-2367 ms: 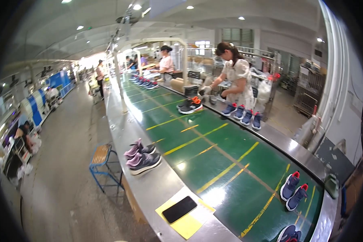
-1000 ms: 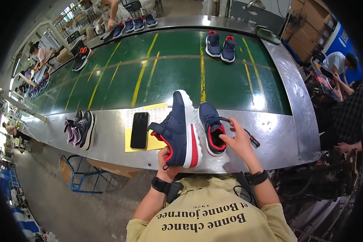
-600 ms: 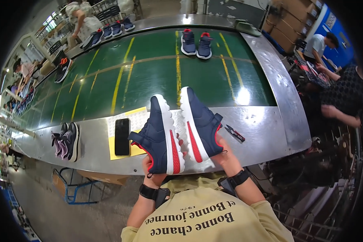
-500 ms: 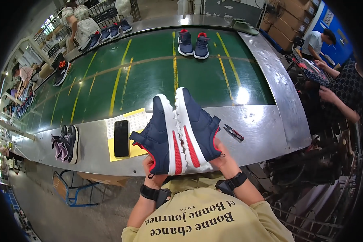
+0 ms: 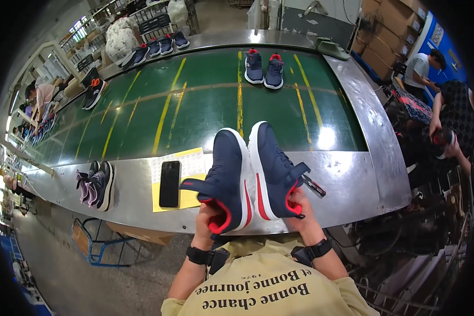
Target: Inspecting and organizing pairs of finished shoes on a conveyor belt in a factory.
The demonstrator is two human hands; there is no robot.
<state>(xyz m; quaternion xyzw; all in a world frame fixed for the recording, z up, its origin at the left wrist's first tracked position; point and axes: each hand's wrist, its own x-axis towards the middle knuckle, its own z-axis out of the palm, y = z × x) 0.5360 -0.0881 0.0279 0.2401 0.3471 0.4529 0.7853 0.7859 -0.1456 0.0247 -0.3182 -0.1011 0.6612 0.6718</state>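
Note:
My left hand (image 5: 205, 224) is closed on the heel of a navy sneaker (image 5: 225, 171) with a white sole and red lining. A matching navy sneaker (image 5: 271, 163) is gripped at its heel by my right hand (image 5: 301, 213), fingers partly inside the collar. Both sneakers are tilted with toes pointing away from me, their white soles side by side and very close. The left one's ankle strap sticks out to the left, the right one's to the right. Partly behind the right sneaker lie small thread snips (image 5: 314, 187) on the metal edge.
A black phone (image 5: 169, 184) rests on a yellow-backed printed sheet (image 5: 195, 159). Dark sneakers with pink lining (image 5: 99, 184) stand farther left. Across the green conveyor belt (image 5: 205, 116) is another navy pair (image 5: 264, 69). At right, a co-worker's hands (image 5: 447, 139) hold a shoe.
Both sneakers have rolled outward, showing less of the soles and more of the uppers and red collars. The view has shifted slightly. The co-worker at right now has a shoe in hand.

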